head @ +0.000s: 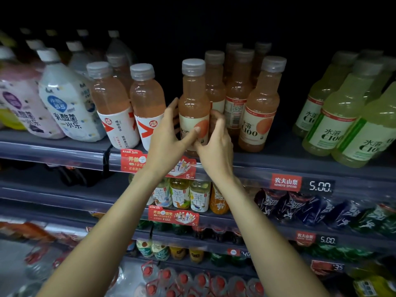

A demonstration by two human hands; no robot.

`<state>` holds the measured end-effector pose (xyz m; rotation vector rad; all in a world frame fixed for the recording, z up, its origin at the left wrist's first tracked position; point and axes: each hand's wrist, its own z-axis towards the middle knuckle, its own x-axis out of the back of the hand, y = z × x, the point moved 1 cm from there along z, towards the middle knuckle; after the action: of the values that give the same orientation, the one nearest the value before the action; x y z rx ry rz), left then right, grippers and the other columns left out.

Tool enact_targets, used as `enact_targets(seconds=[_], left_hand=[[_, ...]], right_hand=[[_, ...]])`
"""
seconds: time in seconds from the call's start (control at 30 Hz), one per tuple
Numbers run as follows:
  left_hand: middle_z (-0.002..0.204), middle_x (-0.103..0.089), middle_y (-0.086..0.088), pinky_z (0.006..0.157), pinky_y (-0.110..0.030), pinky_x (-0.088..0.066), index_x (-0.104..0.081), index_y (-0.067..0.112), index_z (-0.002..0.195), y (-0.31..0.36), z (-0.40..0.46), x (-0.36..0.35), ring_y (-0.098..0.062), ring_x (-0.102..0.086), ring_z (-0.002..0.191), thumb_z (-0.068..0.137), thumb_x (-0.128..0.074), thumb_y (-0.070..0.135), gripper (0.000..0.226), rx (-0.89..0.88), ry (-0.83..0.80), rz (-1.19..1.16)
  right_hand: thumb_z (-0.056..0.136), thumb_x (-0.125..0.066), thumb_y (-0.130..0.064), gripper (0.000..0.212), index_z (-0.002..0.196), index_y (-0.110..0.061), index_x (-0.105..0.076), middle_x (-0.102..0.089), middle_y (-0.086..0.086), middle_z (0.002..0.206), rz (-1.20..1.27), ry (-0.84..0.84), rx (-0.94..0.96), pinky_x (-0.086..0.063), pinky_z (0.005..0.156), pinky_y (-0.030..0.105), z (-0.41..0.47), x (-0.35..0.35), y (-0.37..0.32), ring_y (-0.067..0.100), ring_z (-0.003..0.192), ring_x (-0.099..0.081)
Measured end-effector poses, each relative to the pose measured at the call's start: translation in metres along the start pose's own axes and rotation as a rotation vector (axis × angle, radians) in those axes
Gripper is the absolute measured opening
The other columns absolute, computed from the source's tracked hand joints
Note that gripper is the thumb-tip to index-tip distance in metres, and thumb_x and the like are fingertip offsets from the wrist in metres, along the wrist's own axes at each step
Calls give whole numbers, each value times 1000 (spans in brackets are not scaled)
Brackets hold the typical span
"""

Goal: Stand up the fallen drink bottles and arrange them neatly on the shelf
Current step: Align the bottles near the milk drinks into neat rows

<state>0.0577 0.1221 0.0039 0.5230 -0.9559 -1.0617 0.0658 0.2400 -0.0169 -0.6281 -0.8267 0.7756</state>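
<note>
An upright peach-coloured drink bottle (194,99) with a grey cap stands at the front edge of the top shelf (278,166). My left hand (169,133) wraps its left side, thumb across the label. My right hand (214,142) curls round its right side, fingers behind the label. More peach bottles (260,103) stand upright behind it and to its right. Two pink bottles with red-and-white labels (147,103) stand to its left.
White and pink yoghurt-drink bottles (66,99) fill the shelf's left end. Yellow-green bottles (340,110) stand at the right. A gap lies between the peach and green groups. Lower shelves hold tea bottles (182,194) and dark bottles; red price tags (286,182) hang on the rails.
</note>
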Motion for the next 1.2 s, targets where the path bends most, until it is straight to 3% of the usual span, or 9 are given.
enact_targets(seconds=[0.2, 0.27, 0.37, 0.43, 0.57, 0.67, 0.87, 1.03, 1.2], left_hand=[[132, -55, 4, 92, -27, -51, -27, 16, 146, 5, 2, 3, -8, -56, 116, 85, -71, 36, 77, -66, 110, 131], [134, -56, -1, 93, -32, -51, -29, 15, 145, 4, 3, 4, -13, -56, 119, 86, -69, 39, 75, -89, 115, 198], [135, -55, -5, 92, -36, -52, -30, 13, 144, 2, 4, 5, -17, -56, 119, 87, -68, 40, 74, -104, 119, 240], [135, -55, -7, 91, -39, -53, -29, 11, 144, 2, 4, 5, -19, -56, 119, 88, -67, 41, 74, -118, 120, 260], [134, -55, -9, 91, -41, -52, -28, 11, 146, 1, 5, 7, -22, -57, 118, 89, -65, 42, 75, -117, 98, 278], [132, -56, -9, 91, -38, -52, -27, 12, 147, 2, 6, 8, -21, -57, 116, 88, -66, 40, 75, -110, 78, 277], [133, -57, -9, 90, -37, -52, -26, 14, 147, 2, 6, 10, -23, -58, 116, 88, -65, 39, 75, -110, 79, 284], [132, -57, -8, 88, -39, -54, -29, 13, 146, 3, 6, 11, -21, -59, 114, 88, -66, 38, 74, -113, 80, 271], [129, -59, -9, 83, -23, -46, -31, 11, 145, 3, 5, 10, -20, -59, 113, 88, -66, 39, 73, -121, 102, 285]], right_hand=[[82, -68, -28, 67, 137, -15, -33, -54, 9, 131, 47, -120, 9, -52, 91, 37, 2, 10, -1, 22, 114, -57], [89, -61, -21, 59, 140, -13, -32, -51, 2, 129, 62, -118, 6, -50, 94, 27, 7, 30, 0, 15, 115, -54], [94, -53, -11, 45, 137, -7, -38, -53, -4, 109, -45, 35, 72, -47, 78, 10, 26, 57, -2, 8, 90, -55], [94, -52, -9, 46, 138, -8, -39, -57, 3, 117, -162, 61, 130, -46, 72, 8, 43, 61, -7, 8, 86, -56], [98, -47, -21, 49, 143, -10, -31, -46, 12, 139, -208, -70, 103, -43, 99, 33, 75, 51, -13, 25, 117, -53], [98, -47, -28, 52, 143, -10, -28, -57, 16, 126, -173, -203, -70, -50, 93, 45, 96, 39, -14, 30, 108, -60], [87, -63, -39, 56, 130, -7, -47, -54, 10, 123, -371, -115, -33, -41, 81, 25, 107, 37, -25, 24, 110, -55], [92, -54, -44, 47, 126, -12, -53, -58, 8, 121, -427, -148, 22, -38, 74, 26, 111, 41, -35, 22, 107, -57], [90, -57, -43, 45, 122, -11, -55, -63, 7, 119, -342, -136, 4, -48, 82, 32, 112, 33, -34, 22, 104, -62]])
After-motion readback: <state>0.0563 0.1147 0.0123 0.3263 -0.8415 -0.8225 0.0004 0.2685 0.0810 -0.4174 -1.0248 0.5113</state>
